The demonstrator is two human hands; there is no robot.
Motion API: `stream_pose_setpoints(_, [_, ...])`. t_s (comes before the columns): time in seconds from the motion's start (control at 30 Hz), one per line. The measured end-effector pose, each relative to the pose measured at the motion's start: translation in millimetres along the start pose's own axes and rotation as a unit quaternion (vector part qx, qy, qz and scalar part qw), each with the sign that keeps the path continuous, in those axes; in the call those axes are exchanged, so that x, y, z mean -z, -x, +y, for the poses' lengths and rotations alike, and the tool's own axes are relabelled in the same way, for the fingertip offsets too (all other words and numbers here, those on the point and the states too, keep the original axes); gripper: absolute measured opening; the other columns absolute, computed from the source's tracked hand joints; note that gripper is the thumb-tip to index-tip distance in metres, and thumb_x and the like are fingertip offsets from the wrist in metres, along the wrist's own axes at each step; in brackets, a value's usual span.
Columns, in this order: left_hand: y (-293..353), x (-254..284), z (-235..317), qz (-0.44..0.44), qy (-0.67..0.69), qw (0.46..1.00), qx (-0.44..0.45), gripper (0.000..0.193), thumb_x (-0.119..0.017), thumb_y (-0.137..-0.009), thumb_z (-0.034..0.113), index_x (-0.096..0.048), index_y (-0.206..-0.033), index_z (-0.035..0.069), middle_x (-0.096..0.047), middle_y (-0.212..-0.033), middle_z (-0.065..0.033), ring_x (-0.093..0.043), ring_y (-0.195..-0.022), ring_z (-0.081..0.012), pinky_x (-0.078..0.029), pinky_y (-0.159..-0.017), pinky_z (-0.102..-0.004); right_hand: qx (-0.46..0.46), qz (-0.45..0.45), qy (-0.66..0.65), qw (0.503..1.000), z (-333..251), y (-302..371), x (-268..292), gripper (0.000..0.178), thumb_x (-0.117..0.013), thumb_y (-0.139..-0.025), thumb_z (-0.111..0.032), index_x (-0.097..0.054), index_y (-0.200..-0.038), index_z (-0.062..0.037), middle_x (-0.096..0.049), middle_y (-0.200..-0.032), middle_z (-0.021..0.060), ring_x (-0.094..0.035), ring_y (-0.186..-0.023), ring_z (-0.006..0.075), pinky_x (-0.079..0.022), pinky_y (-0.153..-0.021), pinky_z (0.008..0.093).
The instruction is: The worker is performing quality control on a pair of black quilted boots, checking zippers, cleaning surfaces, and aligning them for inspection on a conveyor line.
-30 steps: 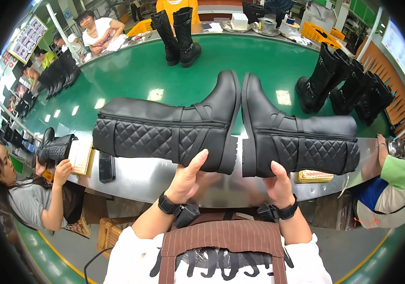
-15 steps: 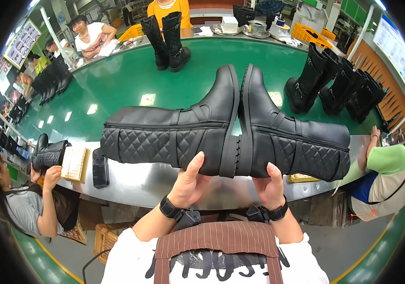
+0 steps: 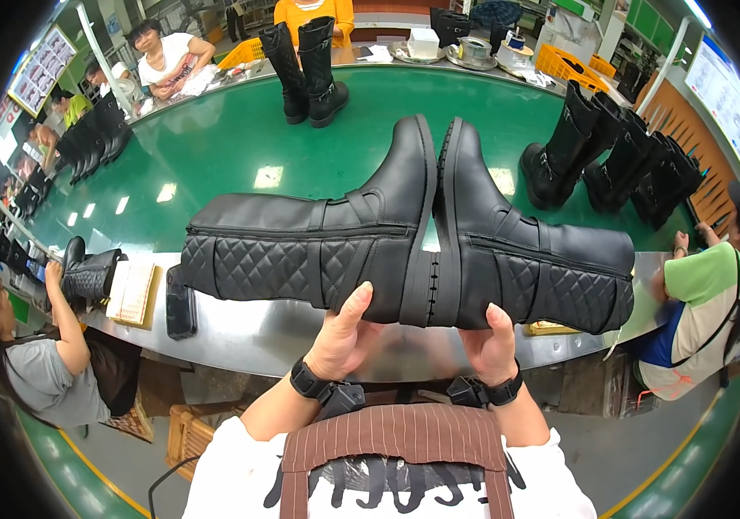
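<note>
Two tall black boots are held up side by side in front of me, soles facing each other and shafts pointing outward. My left hand (image 3: 347, 333) grips the left boot (image 3: 301, 242) near its heel, thumb on the quilted side. In my right hand (image 3: 490, 346) is the right boot (image 3: 543, 251), held the same way by the heel. The heels touch at the bottom, while the toes lean slightly apart at the top. Each boot shows a zipper, crossed straps and a quilted panel. My other fingers are hidden behind the boots.
A green work surface (image 3: 214, 147) spans the far side, with a metal ledge (image 3: 240, 333) nearer me. Pairs of black boots stand at the back (image 3: 322, 73) and right (image 3: 560, 147). A black phone-like object (image 3: 181, 303) and paper pad (image 3: 134, 292) lie left. People sit on both sides.
Both boots stay almost still in my hands. The person at left has moved a hand from the pad up to a boot. At right, the other person has leaned further into view.
</note>
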State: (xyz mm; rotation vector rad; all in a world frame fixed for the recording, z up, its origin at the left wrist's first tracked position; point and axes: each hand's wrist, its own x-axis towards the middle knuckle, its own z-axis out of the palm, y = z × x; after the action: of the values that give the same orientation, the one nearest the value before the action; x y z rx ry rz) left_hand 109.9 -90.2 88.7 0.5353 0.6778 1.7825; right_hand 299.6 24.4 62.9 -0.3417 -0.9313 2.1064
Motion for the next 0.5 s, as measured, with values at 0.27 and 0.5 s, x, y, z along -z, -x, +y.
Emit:
stream_pose_setpoints(0.27, [14.1, 41.3, 7.2, -0.062, -0.022, 0.998, 0.025, 0.06, -0.064, -0.089, 0.02, -0.043, -0.14, -0.001, -0.05, -0.141, -0.0132, -0.048, -0.131, -0.028, -0.035, -0.112, -0.0443, -0.002, -0.062, 0.05, 0.997, -2.4, 10.2, 46.7, 0.082, -0.071, -0.073, -0.027, -0.041, -0.141, 0.0062, -0.049, -0.142, 0.019, -0.047, -0.132, 0.0334, -0.034, -0.113, 0.0463])
stream_pose_setpoints(0.5, [41.9, 83.5, 42.6, -0.002, -0.213, 0.975, 0.057, 0.07, -0.064, -0.078, 0.008, -0.039, -0.142, -0.005, -0.048, -0.144, -0.0163, -0.044, -0.134, -0.0284, -0.032, -0.114, -0.0386, 0.008, -0.088, 0.097, 0.991, -47.5, 37.6, 87.1, 0.078, -0.078, -0.063, -0.009, -0.049, -0.134, 0.0067, -0.055, -0.134, 0.0149, -0.052, -0.123, 0.0287, -0.039, -0.107, 0.0402])
